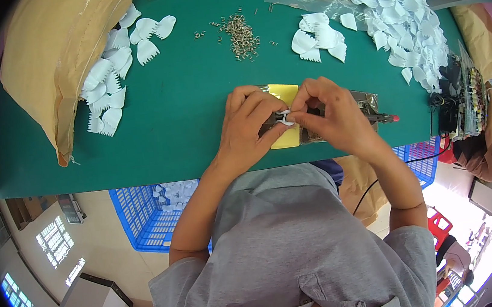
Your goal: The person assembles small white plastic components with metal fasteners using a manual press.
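Note:
Near the table's front edge, my left hand [248, 126] pinches a small white plastic piece [285, 121] between thumb and fingers. My right hand [333, 110] meets it from the other side, its thumb and forefinger closed at the piece's right end. Whatever those right fingertips hold is hidden. Beneath both hands lies a bench fixture with a yellow plate [286, 138] and dark metal parts. A red-tipped lever [392, 118] sticks out from its right side.
Small metal clips [241, 37] lie heaped on the green table [175, 119]. Toothed white pieces [319, 37] lie beyond my right hand, with a larger pile [410, 19] farther right. More spill from a brown sack [59, 59] at left. Blue baskets [139, 226] stand below the edge.

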Available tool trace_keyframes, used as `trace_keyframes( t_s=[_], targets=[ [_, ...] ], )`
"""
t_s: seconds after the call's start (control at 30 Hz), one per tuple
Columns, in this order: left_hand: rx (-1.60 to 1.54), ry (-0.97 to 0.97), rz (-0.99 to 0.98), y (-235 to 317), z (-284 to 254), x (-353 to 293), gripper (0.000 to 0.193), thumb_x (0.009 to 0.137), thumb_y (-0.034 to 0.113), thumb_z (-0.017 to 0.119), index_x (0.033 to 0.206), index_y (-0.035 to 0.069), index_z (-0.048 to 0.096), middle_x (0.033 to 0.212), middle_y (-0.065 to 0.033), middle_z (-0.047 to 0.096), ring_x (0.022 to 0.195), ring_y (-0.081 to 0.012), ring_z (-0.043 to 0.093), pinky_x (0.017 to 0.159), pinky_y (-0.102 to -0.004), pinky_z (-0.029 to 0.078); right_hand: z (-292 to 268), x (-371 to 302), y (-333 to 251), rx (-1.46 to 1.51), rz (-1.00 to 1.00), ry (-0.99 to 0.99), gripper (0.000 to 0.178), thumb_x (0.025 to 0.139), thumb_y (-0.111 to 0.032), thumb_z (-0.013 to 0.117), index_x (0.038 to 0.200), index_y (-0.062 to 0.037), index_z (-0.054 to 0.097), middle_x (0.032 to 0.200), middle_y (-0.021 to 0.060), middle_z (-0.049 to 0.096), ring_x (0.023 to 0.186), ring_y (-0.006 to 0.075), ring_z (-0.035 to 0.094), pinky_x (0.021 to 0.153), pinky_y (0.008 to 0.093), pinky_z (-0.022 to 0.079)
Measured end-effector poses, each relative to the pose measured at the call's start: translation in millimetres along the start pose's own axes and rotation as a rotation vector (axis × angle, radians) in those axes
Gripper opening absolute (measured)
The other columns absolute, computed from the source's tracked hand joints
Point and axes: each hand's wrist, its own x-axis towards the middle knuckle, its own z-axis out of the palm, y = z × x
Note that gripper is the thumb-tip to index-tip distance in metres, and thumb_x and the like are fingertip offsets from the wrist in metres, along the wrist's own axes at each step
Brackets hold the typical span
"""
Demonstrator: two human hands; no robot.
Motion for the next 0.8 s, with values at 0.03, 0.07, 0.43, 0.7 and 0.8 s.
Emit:
trace_keyframes(
  t_s=[0.03,0.07,0.43,0.7,0.8],
  targets=[
    [0.0,-0.005,0.002,0,0,0,0.031,0.08,0.019,0.084,0.106,0.011,0.069,0.108,-0.0043,0.064,0.114,-0.0291,0.053,0.099,-0.0442,0.042,-6,5,-3,-0.008,0.051,-0.083,0.017,0.083,-0.014,0.08,0.086,-0.006,0.066,0.075,0.0053,0.067,0.076,0.0257,0.059,0.071,0.0381,0.05],
    [0.015,0.004,0.008,0,-1,0,0.033,0.077,0.014,0.084,0.106,0.009,0.069,0.107,-0.0054,0.065,0.112,-0.0299,0.054,0.096,-0.0429,0.045,-10,11,-8,-0.006,0.052,-0.078,0.017,0.083,-0.014,0.08,0.086,-0.006,0.066,0.075,0.0053,0.067,0.076,0.0257,0.059,0.071,0.0381,0.05],
    [-0.059,-0.008,-0.023,0,0,1,0.029,0.08,0.019,0.084,0.104,0.009,0.073,0.101,-0.0045,0.062,0.108,-0.0281,0.053,0.095,-0.0422,0.043,-23,27,7,0.341,0.142,-0.291,0.014,0.089,-0.007,0.079,0.086,-0.0015,0.067,0.076,-0.0026,0.064,0.07,0.0036,0.055,0.064,0.023,0.046],
    [-0.011,0.019,0.02,0,-2,3,0.034,0.075,0.008,0.086,0.105,0.008,0.071,0.103,-0.0061,0.065,0.107,-0.0287,0.056,0.091,-0.0386,0.047,-19,30,12,0.218,0.061,-0.305,0.018,0.089,-0.018,0.079,0.088,-0.0016,0.071,0.074,0.0018,0.067,0.068,0.0063,0.058,0.063,0.0253,0.047],
    [-0.006,-0.011,0.009,2,-3,4,0.032,0.076,0.007,0.085,0.106,0.008,0.072,0.104,-0.0063,0.066,0.107,-0.0284,0.058,0.094,-0.0392,0.048,-27,29,25,0.314,0.072,-0.256,0.018,0.091,-0.019,0.077,0.091,-0.0019,0.072,0.074,0.0012,0.067,0.068,0.0056,0.057,0.063,0.0251,0.047]
  ],
)
